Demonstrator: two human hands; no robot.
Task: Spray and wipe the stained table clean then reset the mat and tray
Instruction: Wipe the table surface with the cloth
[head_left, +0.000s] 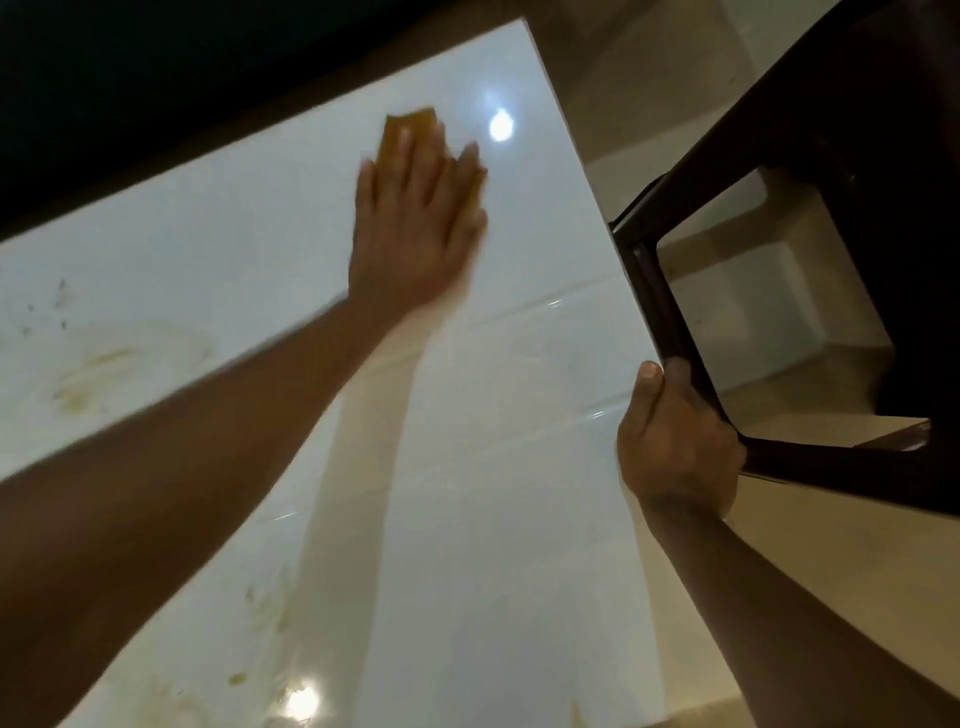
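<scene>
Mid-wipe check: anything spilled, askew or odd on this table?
Yes: yellow-brown smeared stains with dark specks mark the glossy white table at left, more nearer the camera. The left hand presses the orange cloth well away from them.

Left hand (415, 218) presses flat on an orange cloth (402, 130) on the glossy white table (519, 415); yellowish stains (98, 374) lie nearby; right hand (675, 441) grips a dark chair frame (670, 322).
</scene>
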